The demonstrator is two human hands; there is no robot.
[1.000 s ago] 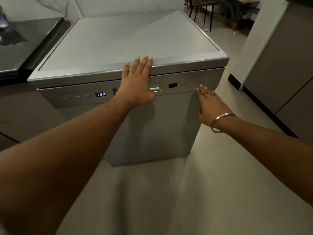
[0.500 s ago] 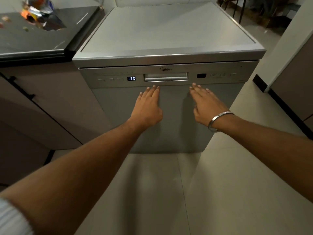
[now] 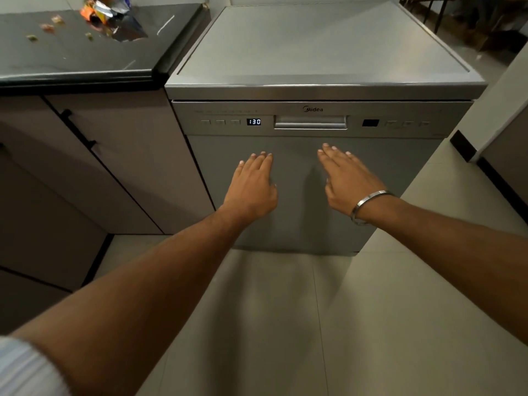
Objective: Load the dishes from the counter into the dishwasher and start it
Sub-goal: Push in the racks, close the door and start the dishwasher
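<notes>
Fingers: straight on both hands, left hand and right hand, gripping nothing, held before the door.
Dishwasher: door closed, standing beside the black table.
Display: reads 130.
Handle: above the hands, untouched.

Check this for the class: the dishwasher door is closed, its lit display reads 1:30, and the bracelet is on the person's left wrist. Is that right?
One detail is wrong. The head view shows the bracelet on the wrist of the right hand, not the left. The rest stands: the dishwasher door is closed and its lit display reads 1:30.
</notes>
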